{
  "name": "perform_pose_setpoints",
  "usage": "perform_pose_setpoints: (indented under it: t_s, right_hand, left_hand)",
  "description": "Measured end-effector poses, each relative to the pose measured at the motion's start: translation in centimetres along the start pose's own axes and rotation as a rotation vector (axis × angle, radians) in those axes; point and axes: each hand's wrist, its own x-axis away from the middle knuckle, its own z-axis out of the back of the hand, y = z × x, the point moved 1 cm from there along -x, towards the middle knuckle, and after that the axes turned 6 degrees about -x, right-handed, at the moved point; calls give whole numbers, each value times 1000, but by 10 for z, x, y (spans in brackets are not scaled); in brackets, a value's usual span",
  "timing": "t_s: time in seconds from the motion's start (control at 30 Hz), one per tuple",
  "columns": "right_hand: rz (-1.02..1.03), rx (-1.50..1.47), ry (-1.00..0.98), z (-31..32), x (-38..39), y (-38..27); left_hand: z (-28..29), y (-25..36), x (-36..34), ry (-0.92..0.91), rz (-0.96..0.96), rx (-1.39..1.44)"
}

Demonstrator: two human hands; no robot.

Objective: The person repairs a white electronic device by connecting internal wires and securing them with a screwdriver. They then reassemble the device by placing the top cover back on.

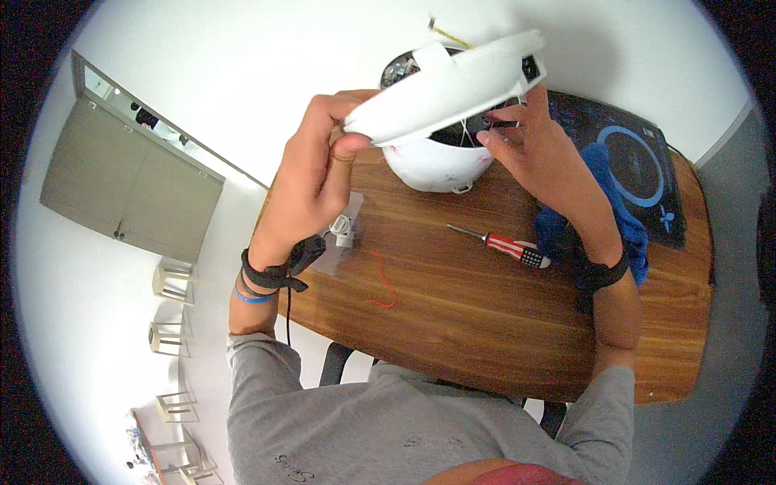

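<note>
My left hand (pixel 319 162) grips the left end of a curved white plastic cover (pixel 453 89), thumb below and fingers behind it. The cover is held tilted, its right end higher, over a round white appliance body (pixel 432 166) whose open top shows dark and metallic parts. At the cover's right end my right hand (pixel 554 153) is partly closed beside a black part, its thumb and fingers bent toward each other. Thin pale wires hang near its fingertips; what lies between them is too small to make out. A screwdriver (pixel 509 247) with a red, white and blue handle lies below.
A blue cloth (pixel 606 178) is bunched by my right wrist, against a black cooktop (pixel 582 117). On the wooden table (pixel 453 323) lie a red wire (pixel 394 293) and a clear bag with a white connector (pixel 343 230). Stools (pixel 172 283) stand along the left wall.
</note>
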Motion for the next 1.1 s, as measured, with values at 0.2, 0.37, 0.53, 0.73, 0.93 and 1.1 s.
perform_pose_setpoints:
  t_s: [0.2, 0.37, 0.53, 0.73, 0.93, 1.1]
  right_hand:
    - [-77, -132, 77, 4, -1, -22]
    - [47, -9, 104, 11, -6, -6]
    - [54, 39, 136, 12, -10, 9]
    - [3, 181, 141, 11, -6, 20]
    - [194, 365, -56, -1, 1, -8]
    - [113, 555, -101, -28, 7, -21]
  left_hand:
    - [-16, -9, -2, 100, 445, 699]
    - [-36, -12, -18, 233, 737, 986]
    - [-41, -69, -4, 34, 686, 548]
    - [-49, -79, 6, -117, 478, 284]
    - [-60, -85, 14, -130, 215, -158]
    - [-59, -83, 18, -114, 216, 23]
